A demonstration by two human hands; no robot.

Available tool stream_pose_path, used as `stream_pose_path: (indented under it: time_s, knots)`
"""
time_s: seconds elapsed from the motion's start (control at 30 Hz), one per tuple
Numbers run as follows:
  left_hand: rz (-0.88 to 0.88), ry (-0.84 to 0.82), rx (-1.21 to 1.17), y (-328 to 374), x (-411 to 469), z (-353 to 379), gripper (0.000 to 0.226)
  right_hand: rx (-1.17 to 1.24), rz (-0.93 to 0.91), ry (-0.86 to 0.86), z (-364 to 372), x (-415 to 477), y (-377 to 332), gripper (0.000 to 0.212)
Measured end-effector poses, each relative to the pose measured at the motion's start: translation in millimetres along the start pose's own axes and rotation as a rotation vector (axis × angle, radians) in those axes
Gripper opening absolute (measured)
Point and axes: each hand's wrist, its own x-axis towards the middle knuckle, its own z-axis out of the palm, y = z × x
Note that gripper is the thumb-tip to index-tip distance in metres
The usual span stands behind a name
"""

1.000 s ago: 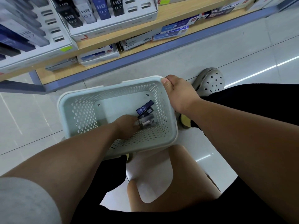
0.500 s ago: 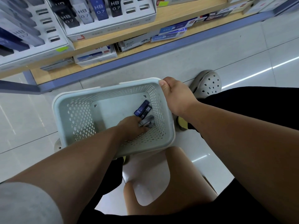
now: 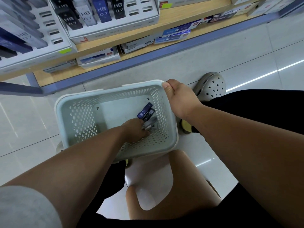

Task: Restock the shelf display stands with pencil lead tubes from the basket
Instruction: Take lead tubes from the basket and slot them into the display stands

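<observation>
Holds basket (image 3: 69,102) clear of the floor in front of the knees, right grip (image 3: 179,99) closed over the far right corner of the rim with thumb on top; judged as a means to steady it close under the shelf (image 3: 181,15) and to free the other arm for picking. Reaches into the basket with left grip (image 3: 136,130), back of hand up, fingers bent down onto a grey tube (image 3: 151,122) at the right of the bottom; cannot tell whether closed on it or merely touching, with fingertips hidden. Judged as the pick-up step, with no tube yet lifted clear. Only a few tubes in sight, all lying flat and bunched near the right wall: blue tube (image 3: 144,111) marked HB 07, face up; black tube (image 3: 149,114) touching it alongside; grey one nearest the hand, partly covered. Slim, flat, rectangular cases, smooth and light by appearance, so likely to slide on the plastic bottom under a loose pinch. On the shelf above, white stepped stand (image 3: 113,32) with matching HB 07 tubes upright in slots and several slots vacant toward its right side.
</observation>
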Motion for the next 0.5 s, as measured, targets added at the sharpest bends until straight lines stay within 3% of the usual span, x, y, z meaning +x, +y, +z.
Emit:
stream_pose_path:
  time_s: [0.23,0.5]
  knots:
    - [-0.004,-0.106,0.099,-1.8,-11.6,-12.5,0.032,-0.003,-0.008,-0.002,0.1,-1.6,0.0,0.033]
    - [0.067,-0.037,0.274,1.4,-20.5,-15.6,0.025,-0.036,-0.020,0.002,1.3,-3.2,-0.9,0.040]
